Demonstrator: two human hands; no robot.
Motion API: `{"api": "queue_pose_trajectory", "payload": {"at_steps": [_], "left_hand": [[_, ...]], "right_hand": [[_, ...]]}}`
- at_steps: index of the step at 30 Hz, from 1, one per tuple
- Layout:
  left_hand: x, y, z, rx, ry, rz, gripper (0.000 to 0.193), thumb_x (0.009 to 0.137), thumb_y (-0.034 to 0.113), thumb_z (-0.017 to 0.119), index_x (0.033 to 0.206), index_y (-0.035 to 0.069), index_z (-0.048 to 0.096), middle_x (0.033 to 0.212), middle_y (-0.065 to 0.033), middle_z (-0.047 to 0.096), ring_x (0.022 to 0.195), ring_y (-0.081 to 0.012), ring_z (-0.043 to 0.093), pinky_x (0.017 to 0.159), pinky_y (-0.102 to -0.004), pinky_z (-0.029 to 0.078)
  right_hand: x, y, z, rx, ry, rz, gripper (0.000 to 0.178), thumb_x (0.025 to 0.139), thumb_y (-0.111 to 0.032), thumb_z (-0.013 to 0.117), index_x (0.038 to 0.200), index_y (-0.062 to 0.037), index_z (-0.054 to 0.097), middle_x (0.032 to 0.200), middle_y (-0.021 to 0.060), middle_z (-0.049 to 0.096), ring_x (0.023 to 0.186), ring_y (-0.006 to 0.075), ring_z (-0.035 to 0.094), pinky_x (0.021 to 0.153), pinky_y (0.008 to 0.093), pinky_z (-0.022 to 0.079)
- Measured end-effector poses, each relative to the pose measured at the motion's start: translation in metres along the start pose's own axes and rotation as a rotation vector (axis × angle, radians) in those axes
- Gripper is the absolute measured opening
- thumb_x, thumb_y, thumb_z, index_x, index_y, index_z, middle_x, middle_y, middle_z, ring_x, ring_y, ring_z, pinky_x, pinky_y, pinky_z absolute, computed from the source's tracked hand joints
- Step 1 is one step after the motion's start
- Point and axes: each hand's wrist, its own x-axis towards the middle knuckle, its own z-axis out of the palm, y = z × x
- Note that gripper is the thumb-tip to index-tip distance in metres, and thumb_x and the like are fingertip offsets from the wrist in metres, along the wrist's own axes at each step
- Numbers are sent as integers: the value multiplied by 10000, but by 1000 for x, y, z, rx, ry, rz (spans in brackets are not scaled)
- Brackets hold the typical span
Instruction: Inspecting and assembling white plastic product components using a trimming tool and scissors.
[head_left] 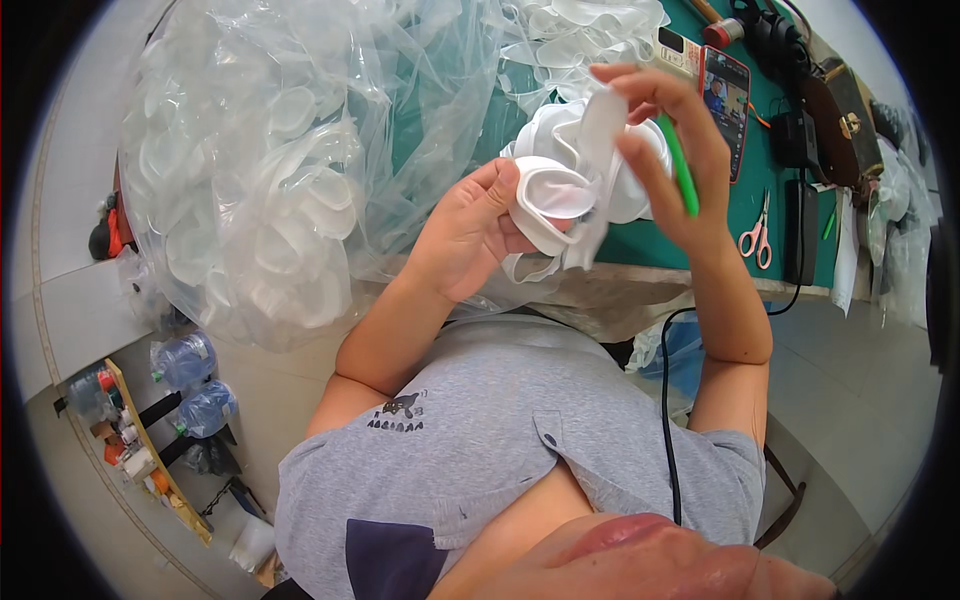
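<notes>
Above the front edge of the green table, my left hand pinches a white oval rimmed piece, thumb on its rim. My right hand is raised at the right, with a slim green pen-like tool tucked in it. Its curved fingers and thumb are around the top of a white strip-like piece, smeared by motion; whether they press on it is unclear. Behind both hands lies a pile of more white rimmed pieces, partly hidden by the right hand.
A big clear plastic bag full of white pieces covers the table's left. On the right lie a phone, pink-handled scissors, a black cable and a brown case. Water jugs stand at lower left.
</notes>
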Motion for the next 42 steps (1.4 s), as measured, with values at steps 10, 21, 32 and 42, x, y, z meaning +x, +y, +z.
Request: {"api": "queue_pose_trajectory", "payload": {"at_steps": [10, 21, 32, 42], "left_hand": [[0, -3, -1, -24, 34, 58, 319, 981, 329, 485, 1133, 51, 525, 1048, -62, 621, 936, -164, 642, 802, -351, 555], [5, -6, -11, -93, -44, 34, 237, 972, 289, 515, 1022, 61, 553, 938, -52, 626, 779, -135, 632, 692, -288, 548], [-2, 1, 3, -138, 77, 378, 222, 1001, 246, 423, 1079, 56, 508, 1207, -246, 568, 1017, -296, 621, 890, -404, 508], [-7, -3, -7, -337, -263, 339, 474, 1008, 325, 301, 1324, -10, 411, 1362, -211, 440, 1238, -345, 447, 1003, -457, 383]], "right_hand": [[-13, -17, 11, -385, -253, -390, 395, 655, -154, 721, 1038, -83, 654, 1162, 75, 636, 1006, 267, 579, 825, 379, 467], [-18, -9, 21, -482, -220, -523, 324, 706, -93, 630, 1025, -43, 646, 1068, 85, 656, 899, 230, 609, 781, 363, 484], [-5, 37, 9, 527, 654, 485, 198, 936, -202, 596, 952, -5, 587, 777, 7, 576, 708, 80, 523, 665, 212, 429], [43, 51, -10, -144, 141, -20, 177, 946, -133, 549, 1039, 8, 602, 994, 119, 651, 877, 138, 604, 801, 247, 462]]}}
